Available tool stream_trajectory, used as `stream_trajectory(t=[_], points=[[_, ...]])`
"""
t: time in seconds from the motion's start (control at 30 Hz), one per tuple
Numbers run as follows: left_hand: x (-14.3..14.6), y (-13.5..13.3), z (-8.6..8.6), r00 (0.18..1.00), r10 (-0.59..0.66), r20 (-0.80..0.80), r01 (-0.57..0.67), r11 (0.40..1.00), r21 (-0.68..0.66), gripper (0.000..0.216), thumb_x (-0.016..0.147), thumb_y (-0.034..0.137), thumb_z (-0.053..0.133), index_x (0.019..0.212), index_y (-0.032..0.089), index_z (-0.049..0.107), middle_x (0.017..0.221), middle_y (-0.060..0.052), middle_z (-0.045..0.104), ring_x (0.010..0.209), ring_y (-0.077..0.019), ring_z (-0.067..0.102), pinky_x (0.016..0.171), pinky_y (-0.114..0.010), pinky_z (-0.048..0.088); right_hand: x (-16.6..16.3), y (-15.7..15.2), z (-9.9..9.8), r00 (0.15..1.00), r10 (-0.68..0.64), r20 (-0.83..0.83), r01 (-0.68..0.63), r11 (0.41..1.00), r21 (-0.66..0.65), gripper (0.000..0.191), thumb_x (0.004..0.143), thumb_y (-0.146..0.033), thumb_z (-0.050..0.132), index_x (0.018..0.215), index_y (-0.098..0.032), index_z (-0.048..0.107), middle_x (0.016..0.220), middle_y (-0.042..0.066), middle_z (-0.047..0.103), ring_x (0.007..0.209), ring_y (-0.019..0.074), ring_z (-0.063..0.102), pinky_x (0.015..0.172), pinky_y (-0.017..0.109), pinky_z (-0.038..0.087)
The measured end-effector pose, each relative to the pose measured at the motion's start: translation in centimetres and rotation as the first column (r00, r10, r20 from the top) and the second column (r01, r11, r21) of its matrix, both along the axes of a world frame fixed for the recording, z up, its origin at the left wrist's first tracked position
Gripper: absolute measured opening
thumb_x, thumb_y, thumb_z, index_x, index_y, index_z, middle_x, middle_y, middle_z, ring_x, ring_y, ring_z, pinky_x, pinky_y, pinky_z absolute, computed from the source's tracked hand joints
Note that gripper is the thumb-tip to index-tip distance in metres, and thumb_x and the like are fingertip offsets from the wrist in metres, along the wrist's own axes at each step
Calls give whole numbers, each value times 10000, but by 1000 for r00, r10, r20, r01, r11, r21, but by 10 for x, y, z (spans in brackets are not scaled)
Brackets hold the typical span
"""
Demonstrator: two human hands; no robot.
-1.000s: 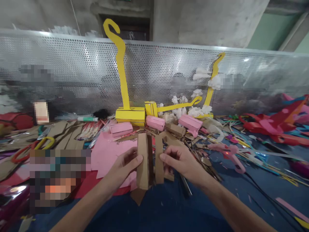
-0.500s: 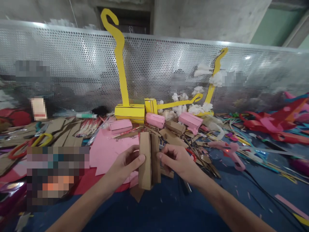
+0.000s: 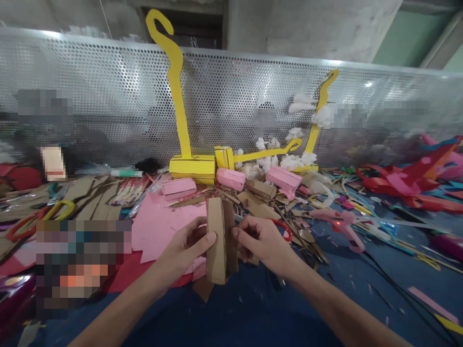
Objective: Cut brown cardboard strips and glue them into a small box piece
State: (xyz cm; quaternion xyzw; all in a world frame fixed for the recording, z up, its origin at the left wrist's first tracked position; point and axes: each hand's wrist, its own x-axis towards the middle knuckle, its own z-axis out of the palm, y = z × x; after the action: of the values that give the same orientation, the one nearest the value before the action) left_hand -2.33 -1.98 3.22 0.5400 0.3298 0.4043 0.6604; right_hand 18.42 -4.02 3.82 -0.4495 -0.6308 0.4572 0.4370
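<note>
Between my hands stands a folded piece of brown cardboard (image 3: 216, 246), creased lengthwise into panels. My left hand (image 3: 195, 241) grips its left panel, thumb on the front face and fingers behind. My right hand (image 3: 256, 238) pinches the edge of the right-hand panel between thumb and fingers. Part of a pair of red-handled scissors (image 3: 287, 231) shows behind my right hand. Pink sheet material (image 3: 164, 221) lies to the left, beyond my left forearm. Just past the cardboard are small pink boxes, one (image 3: 230, 178) straight ahead.
Yellow hooked shapes on box bases, one tall (image 3: 179, 111), stand before a perforated metal panel (image 3: 108, 96). A pink glue gun (image 3: 342, 224) with a lit red light and black cord lies right. Cardboard scraps, strips and yellow-and-orange scissors (image 3: 63, 211) cover the left side.
The right panel of the cardboard has turned slightly, showing more of its inner face. Both hands keep their hold. The view has shifted a little.
</note>
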Motion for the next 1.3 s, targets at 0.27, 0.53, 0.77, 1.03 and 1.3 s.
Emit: stream_trajectory(t=[0.27, 0.53, 0.77, 1.03, 1.3], points=[[-1, 0, -1, 1000, -13, 6, 13, 1000, 5, 460, 806, 437, 759, 1160, 190, 599, 1227, -140, 712, 1115, -291, 670, 905, -384, 543, -1, -3, 1, 998, -51, 43, 50, 999, 14, 247, 891, -370, 647, 730, -210, 549, 514, -47, 602, 451, 119, 578, 455, 205, 408], [-1, -1, -2, 1000, -11, -12, 11, 1000, 6, 478, 789, 452, 772, 1142, 192, 580, 1195, -132, 721, 1112, -287, 671, 930, -385, 531, -2, -2, -6, 997, -66, 41, 64, 998, 27, 210, 905, -330, 623, 752, -212, 540, 521, -53, 602, 432, 110, 570, 435, 194, 401], [1, 0, -2, 999, -11, -48, 14, 997, 72, 441, 810, 433, 756, 1131, 192, 572, 1133, -119, 735, 1067, -275, 686, 927, -382, 523, -4, -3, -7, 984, -126, 124, 119, 991, 64, 207, 911, -302, 580, 731, -207, 542, 489, -56, 576, 403, 95, 533, 412, 183, 365], [0, 0, -6, 996, -43, -74, 52, 990, 133, 409, 869, 406, 700, 1195, 205, 558, 1183, -115, 716, 1084, -265, 677, 924, -370, 512, -5, -5, -4, 977, -155, 147, 148, 987, 60, 168, 829, -214, 580, 670, -212, 527, 474, -59, 555, 396, 95, 513, 401, 191, 353], [-4, 3, -9, 990, -73, -121, 93, 980, 174, 379, 908, 388, 655, 1228, 216, 547, 1195, -115, 710, 1100, -267, 669, 911, -371, 514, -4, -5, -5, 979, -142, 147, 138, 990, 37, 143, 799, -210, 594, 669, -208, 536, 491, -54, 568, 385, 95, 515, 376, 187, 341]])
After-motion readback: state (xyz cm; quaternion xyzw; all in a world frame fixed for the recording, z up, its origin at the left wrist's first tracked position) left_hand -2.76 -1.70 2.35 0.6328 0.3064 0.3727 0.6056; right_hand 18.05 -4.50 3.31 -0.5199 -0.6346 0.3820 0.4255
